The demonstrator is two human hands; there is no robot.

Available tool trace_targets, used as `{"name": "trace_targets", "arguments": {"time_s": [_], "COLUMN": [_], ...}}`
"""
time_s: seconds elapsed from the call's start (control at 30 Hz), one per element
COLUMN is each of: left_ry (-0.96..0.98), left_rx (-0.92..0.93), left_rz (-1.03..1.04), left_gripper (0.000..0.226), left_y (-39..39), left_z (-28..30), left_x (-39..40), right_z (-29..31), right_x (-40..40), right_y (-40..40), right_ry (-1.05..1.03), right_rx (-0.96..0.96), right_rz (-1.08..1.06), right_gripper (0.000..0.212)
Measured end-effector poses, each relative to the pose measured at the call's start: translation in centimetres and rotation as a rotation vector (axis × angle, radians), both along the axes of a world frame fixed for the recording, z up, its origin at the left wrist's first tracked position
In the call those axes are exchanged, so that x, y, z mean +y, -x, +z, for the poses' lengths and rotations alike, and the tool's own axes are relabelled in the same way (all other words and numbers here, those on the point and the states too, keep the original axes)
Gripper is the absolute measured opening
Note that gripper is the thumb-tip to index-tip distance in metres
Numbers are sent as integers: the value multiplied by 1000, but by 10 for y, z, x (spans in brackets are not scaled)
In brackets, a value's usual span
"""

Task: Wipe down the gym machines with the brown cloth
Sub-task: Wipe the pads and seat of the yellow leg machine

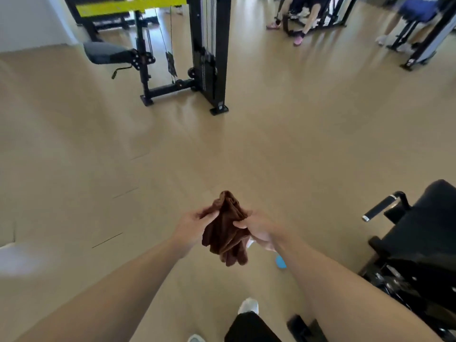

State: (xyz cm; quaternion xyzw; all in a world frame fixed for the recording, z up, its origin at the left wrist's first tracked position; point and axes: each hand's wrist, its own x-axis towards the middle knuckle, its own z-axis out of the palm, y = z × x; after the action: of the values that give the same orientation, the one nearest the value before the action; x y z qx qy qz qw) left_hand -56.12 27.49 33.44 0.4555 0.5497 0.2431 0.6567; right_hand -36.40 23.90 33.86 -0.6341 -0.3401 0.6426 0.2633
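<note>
Both hands' fingers pinch brown cloth [225, 229] between them: left hand [191, 228], right hand [259, 230].

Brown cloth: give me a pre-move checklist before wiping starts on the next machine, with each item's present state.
1. Brown cloth in hand: ok, left hand and right hand both grip it.
2. Cloth spread for wiping: not ok, it hangs bunched.
3. Cloth touching a machine: not ok, it is held over bare floor.
4. Machine nearby: ok, black machine at the person's right, cable machine ahead.
5. Path ahead open: ok, no obstacle on the floor between.
6. Cloth damp or clean: cannot tell.
</note>
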Motion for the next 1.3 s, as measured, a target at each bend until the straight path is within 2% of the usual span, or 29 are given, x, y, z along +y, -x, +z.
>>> {"name": "trace_targets", "arguments": {"time_s": [0.07, 0.17, 0.27, 0.37, 0.4, 0.5, 0.57, 0.67, 0.77, 0.9, 1.1, 1.23, 1.3], "left_ry": [8, -12, -65, -127, -155, -243, -299, -326, -355, -312, -301, -292, -291], "left_rx": [31, 75, 201, 286, 304, 356, 400, 457, 498, 465, 533, 491, 506], "left_rz": [89, 238, 234, 225, 208, 122, 28, -99, -140, -23, 177, 209, 180], "left_gripper": [21, 22, 26, 27, 27, 24, 22, 23, 24, 24, 29, 31, 30], "left_y": [9, 26, 39, 46, 47, 55, 65, 92, 132, 205, 296, 326, 336], "left_z": [2, 7, 17, 34, 41, 60, 69, 80, 86, 76, 62, 60, 59], "left_x": [30, 84, 135, 178, 193, 237, 266, 312, 364, 435, 523, 577, 605], "right_z": [-5, -13, -13, -7, -7, -10, -10, -16, -26, -35, -13, 0, 1], "right_x": [34, 92, 146, 192, 209, 253, 276, 320, 370, 438, 537, 604, 642], "right_y": [-6, -13, -12, 0, 6, 34, 56, 92, 128, 172, 251, 307, 336], "right_ry": [25, 48, 25, 10, -6, -29, -46, -93, -121, -69, -121, -146, -65], "right_rx": [-86, -212, -309, -323, -306, -248, -200, -152, -202, -295, -290, -228, -111], "right_rz": [90, 234, 457, 635, 679, 802, 769, 656, 646, 651, 534, 322, 171], "right_gripper": [27, 35, 42, 32, 34, 61, 59, 44, 45, 27, 25, 23, 23]}}
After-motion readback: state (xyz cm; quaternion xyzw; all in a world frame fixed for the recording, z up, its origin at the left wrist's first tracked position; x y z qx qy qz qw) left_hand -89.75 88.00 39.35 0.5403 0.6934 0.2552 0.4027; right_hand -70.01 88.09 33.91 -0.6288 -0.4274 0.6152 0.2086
